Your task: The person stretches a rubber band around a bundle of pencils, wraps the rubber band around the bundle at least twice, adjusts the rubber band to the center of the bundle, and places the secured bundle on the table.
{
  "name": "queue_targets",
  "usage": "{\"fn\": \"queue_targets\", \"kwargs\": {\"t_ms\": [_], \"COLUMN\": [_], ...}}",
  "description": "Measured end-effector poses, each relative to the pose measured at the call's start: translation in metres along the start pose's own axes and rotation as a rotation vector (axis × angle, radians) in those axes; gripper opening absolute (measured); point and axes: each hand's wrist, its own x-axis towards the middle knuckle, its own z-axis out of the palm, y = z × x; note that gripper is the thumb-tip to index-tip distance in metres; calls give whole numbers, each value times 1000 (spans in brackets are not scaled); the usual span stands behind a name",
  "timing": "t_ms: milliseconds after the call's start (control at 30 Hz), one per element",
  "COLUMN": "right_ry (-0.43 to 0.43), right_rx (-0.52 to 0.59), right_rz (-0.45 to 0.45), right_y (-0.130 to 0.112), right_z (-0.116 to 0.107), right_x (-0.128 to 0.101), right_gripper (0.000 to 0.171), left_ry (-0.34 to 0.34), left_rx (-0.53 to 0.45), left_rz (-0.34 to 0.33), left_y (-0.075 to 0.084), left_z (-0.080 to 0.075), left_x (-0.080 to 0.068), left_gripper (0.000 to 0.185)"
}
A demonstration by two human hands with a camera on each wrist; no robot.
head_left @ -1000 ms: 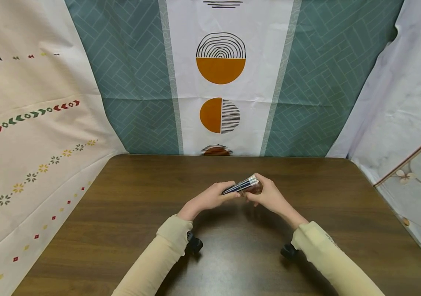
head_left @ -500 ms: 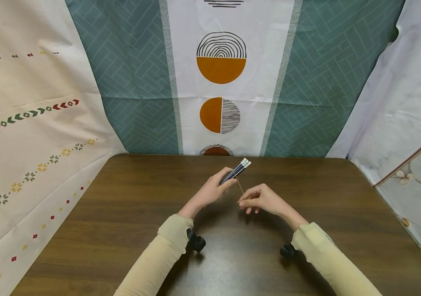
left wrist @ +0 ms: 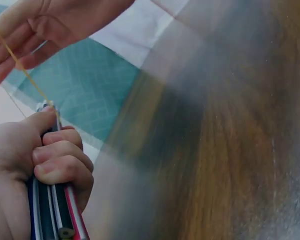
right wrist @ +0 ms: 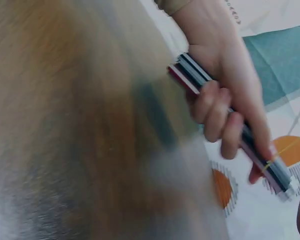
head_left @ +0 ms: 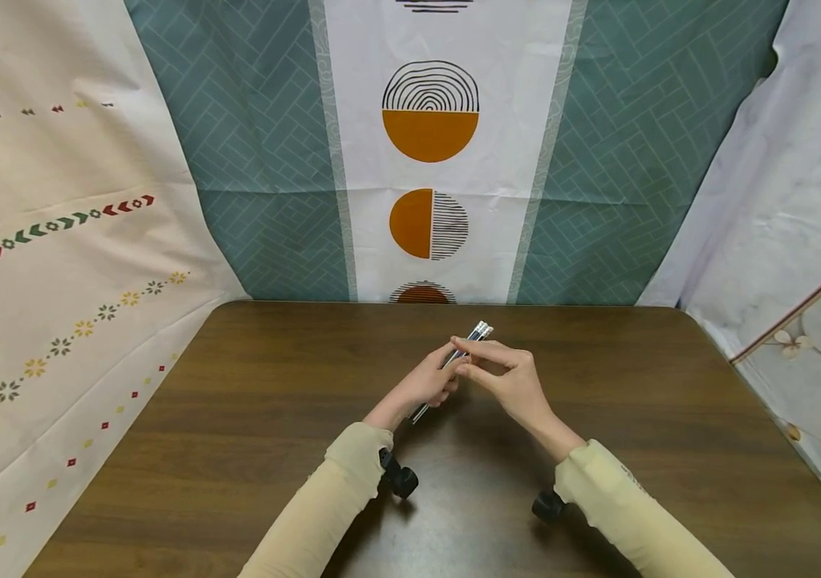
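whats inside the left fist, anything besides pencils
The left hand grips a bundle of pencils with a thin rubber band stretched from it to the right hand. The curled fingers cover the bundle's middle, so anything else in there is hidden.

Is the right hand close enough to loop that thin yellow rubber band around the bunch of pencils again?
Probably yes. The right hand pinches the thin yellow rubber band right beside the bundle of dark pencils gripped by the left hand. The white eraser ends stick out free, with nothing between.
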Motion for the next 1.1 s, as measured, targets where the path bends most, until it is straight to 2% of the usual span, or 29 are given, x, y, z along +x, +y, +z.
{"fn": "queue_targets", "kwargs": {"t_ms": [100, 233, 333, 400, 467, 567, 800, 900, 1100], "right_ry": [141, 277, 307, 313, 312, 269, 67, 15, -89], "right_rx": [-165, -335, -337, -292, -252, -214, -234, -194, -44], "right_rz": [21, 162, 268, 318, 348, 390, 455, 487, 644], "right_y": [1, 6, 8, 8, 8, 6, 4, 4, 13], "right_z": [2, 4, 2, -2, -6, -11, -17, -19, -22], "right_x": [-2, -3, -1, 2, 6, 10, 18, 21, 25], "right_gripper": [52, 57, 53, 51, 50, 48, 45, 45, 49], "left_ry": [99, 275, 353, 362, 338, 253, 36, -24, -118], "left_rx": [-42, -20, 114, 226, 327, 453, 747, 835, 921], "left_rz": [41, 158, 245, 285, 303, 315, 360, 385, 400], "left_y": [0, 0, 0, -1, -4, -6, -6, -3, 0], "left_z": [4, 8, 9, 7, 4, -2, -14, -16, -19], "left_x": [1, 1, -1, -2, -4, -7, -14, -18, -29], "left_gripper": [34, 34, 35, 34, 34, 34, 40, 43, 41]}}
